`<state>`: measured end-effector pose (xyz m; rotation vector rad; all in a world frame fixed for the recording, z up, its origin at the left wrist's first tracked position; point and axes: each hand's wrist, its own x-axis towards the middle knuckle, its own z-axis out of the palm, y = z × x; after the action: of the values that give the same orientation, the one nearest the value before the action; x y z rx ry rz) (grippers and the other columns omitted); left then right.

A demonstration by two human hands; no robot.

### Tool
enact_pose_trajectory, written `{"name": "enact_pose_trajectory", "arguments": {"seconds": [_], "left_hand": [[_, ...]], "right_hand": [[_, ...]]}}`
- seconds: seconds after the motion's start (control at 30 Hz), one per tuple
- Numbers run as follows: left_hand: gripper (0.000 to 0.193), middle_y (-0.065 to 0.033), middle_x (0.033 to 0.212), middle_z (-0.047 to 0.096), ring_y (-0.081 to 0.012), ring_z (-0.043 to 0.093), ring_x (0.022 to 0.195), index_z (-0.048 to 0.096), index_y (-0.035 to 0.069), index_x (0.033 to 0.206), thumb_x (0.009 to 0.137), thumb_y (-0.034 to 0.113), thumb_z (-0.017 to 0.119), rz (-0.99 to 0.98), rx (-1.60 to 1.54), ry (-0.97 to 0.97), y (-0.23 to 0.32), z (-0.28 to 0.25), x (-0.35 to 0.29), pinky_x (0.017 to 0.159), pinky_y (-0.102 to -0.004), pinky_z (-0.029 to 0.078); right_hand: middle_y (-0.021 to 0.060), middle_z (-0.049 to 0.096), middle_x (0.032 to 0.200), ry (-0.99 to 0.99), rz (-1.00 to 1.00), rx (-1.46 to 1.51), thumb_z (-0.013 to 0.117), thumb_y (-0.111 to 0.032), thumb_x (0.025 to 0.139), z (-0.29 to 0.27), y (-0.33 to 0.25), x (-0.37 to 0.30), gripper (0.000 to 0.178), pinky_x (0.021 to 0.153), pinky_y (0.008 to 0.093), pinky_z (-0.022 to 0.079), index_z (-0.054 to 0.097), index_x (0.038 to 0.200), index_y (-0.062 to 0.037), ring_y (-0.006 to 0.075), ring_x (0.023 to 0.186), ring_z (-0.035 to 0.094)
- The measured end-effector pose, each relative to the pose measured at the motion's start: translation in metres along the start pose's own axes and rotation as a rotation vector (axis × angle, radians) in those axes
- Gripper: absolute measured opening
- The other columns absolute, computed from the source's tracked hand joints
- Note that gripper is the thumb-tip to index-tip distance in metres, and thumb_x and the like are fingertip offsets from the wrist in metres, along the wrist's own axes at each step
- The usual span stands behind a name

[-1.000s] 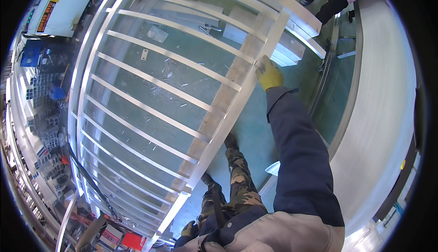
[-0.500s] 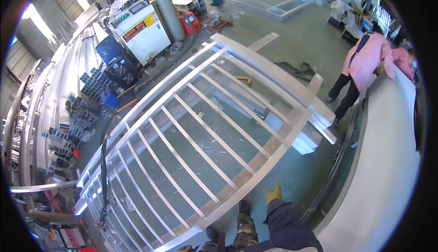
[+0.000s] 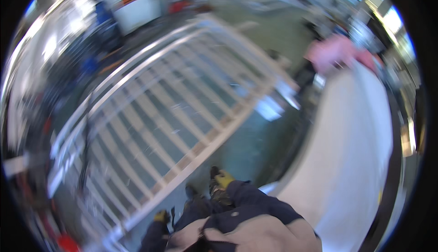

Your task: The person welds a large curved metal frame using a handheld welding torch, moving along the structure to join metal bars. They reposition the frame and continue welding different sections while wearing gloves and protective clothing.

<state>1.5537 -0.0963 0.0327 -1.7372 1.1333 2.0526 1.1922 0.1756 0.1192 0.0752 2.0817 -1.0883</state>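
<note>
My right hand point(image 3: 224, 178), in a yellow glove, hangs low in front of my legs, beside my dark shoe. My left hand point(image 3: 161, 216), also in a yellow glove, is at the lower middle, close to the near edge of a large metal frame point(image 3: 196, 154). A small dark object point(image 3: 173, 217) shows beside it; I cannot tell whether the hand holds it. Both hands are apart from the frame as far as I can see. Motion blur smears the fingers of both. The frame lies slanted across the view, with several parallel pale bars between its long rails.
A long white surface point(image 3: 319, 161) curves along my right. Behind it, a person in pink point(image 3: 337, 53) leans over its far end. A white machine cabinet point(image 3: 134, 8) stands at the far left, near stacked metal profiles point(image 3: 34, 88). A dark cable point(image 3: 85, 138) crosses the frame's left end.
My view has swung to the right and blurred. My left glove shows more fully now, and my right hand appears nearer my body. The person in pink is bent lower over the white surface.
</note>
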Motion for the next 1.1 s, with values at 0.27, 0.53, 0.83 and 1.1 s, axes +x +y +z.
{"name": "enact_pose_trajectory", "arguments": {"seconds": [0.27, 0.53, 0.83, 1.1], "left_hand": [[0.031, -0.0010, 0.081, 0.067, -0.0148, 0.062, 0.068, 0.071, 0.013, 0.100, 0.086, 0.041, 0.067, -0.070, -0.096, 0.340, -0.064, -0.034, -0.050, 0.057, -0.0330, 0.050], [0.036, -0.0035, 0.080, 0.066, -0.0164, 0.059, 0.063, 0.071, 0.012, 0.100, 0.085, 0.044, 0.066, -0.203, -0.362, 0.431, -0.184, 0.000, -0.122, 0.052, -0.0338, 0.048], [0.032, -0.0034, 0.098, 0.067, -0.0184, 0.065, 0.082, 0.069, 0.014, 0.112, 0.088, 0.035, 0.062, -0.216, -0.779, 0.466, -0.257, -0.035, -0.133, 0.066, -0.0330, 0.051], [0.038, -0.0022, 0.098, 0.068, -0.0155, 0.063, 0.075, 0.065, 0.011, 0.120, 0.090, 0.034, 0.065, -0.223, -0.918, 0.489, -0.292, -0.124, -0.166, 0.061, -0.0316, 0.051]], "right_hand": [[0.0146, 0.064, 0.116, -0.295, 0.087, -0.089, 0.065, -0.026, 0.092, 0.066, 0.036, 0.032, 0.059, 0.054, 0.0310, 0.050, 0.047, 0.142, -0.0023, 0.0202, 0.071, 0.065], [0.0096, 0.065, 0.107, -0.473, 0.045, -0.371, 0.068, -0.030, 0.091, 0.114, -0.007, 0.048, 0.054, 0.055, 0.0320, 0.049, 0.053, 0.138, -0.0076, 0.0222, 0.071, 0.066], [0.0038, 0.064, 0.085, -0.594, -0.197, -0.651, 0.069, -0.027, 0.089, 0.219, -0.064, 0.013, 0.029, 0.053, 0.0306, 0.049, 0.067, 0.110, -0.0077, 0.0156, 0.067, 0.063], [0.0036, 0.061, 0.070, -0.694, -0.460, -0.909, 0.068, -0.029, 0.089, 0.346, -0.077, -0.064, 0.030, 0.059, 0.0307, 0.049, 0.067, 0.107, -0.0040, 0.0140, 0.064, 0.059]]}}
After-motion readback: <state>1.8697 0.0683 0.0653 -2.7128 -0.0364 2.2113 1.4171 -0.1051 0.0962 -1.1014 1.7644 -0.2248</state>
